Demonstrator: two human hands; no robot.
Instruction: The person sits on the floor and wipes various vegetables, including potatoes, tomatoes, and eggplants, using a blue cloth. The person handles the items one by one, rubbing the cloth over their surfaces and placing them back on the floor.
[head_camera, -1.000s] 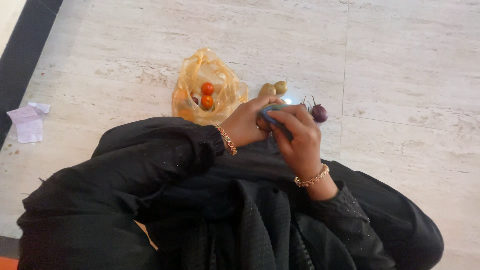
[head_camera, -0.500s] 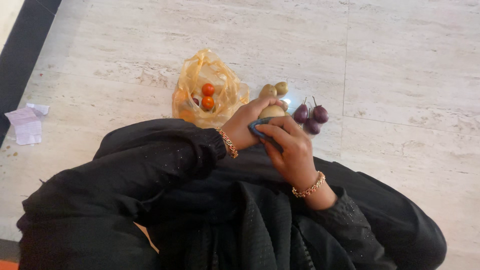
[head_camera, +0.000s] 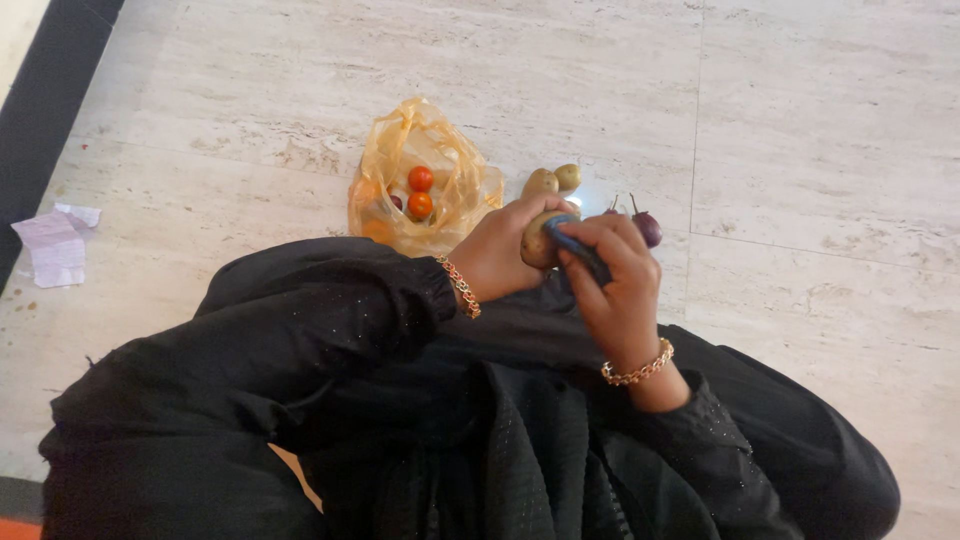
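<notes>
Pale brown skin shows where a potato (head_camera: 540, 240) is cupped in the left hand (head_camera: 497, 255), its fingers curled closed around it. A blue-handled peeler (head_camera: 578, 245) is gripped in the closed right hand (head_camera: 615, 285), lying across the potato. Short, light strokes directed away from the holding fingers are likely safest. Beyond the left fingers, an orange plastic bag (head_camera: 420, 175) lies open, with small red tomatoes (head_camera: 420, 192) seen inside.

head cam | looks steeply down from above | close over lap and stone floor (head_camera: 800, 120) | single view
</notes>
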